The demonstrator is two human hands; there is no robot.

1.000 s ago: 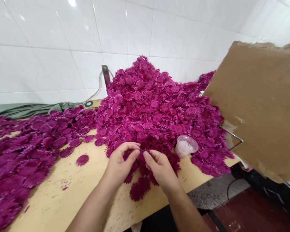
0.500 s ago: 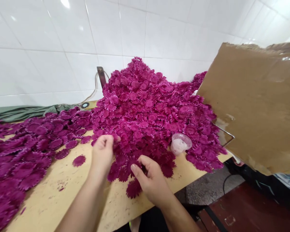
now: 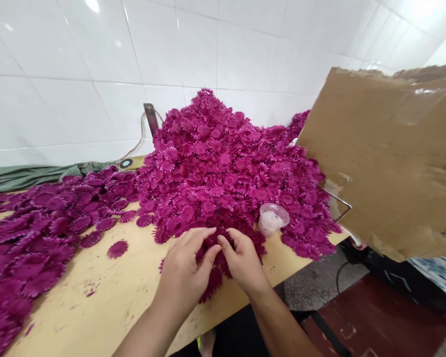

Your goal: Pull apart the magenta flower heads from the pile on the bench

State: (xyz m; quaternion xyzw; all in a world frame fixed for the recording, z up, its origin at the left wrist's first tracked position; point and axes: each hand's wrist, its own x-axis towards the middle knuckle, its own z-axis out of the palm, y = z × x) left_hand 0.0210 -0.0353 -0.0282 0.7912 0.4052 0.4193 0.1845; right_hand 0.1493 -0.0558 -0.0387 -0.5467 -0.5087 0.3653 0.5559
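A tall heap of magenta fabric flower heads [image 3: 223,163] rises at the back middle of the wooden table [image 3: 107,302]. My left hand [image 3: 186,272] and my right hand [image 3: 241,263] meet at the heap's front foot, fingertips pinched together on one magenta flower head [image 3: 217,248] between them. More flower heads lie under both hands near the table's front edge. A small clear plastic cup [image 3: 272,218] with something pale in it sits tilted against the heap, just right of my right hand.
Flatter flower heads [image 3: 40,238] spread over the table's left side, one lone flower head [image 3: 117,249] apart. A brown cardboard sheet [image 3: 386,163] stands at the right. A green cloth [image 3: 29,176] and a cable lie along the white tiled wall. Dark floor below right.
My left hand came back from the heap's left flank to the front middle. My right hand rose slightly, and both now pinch together again on a flower.
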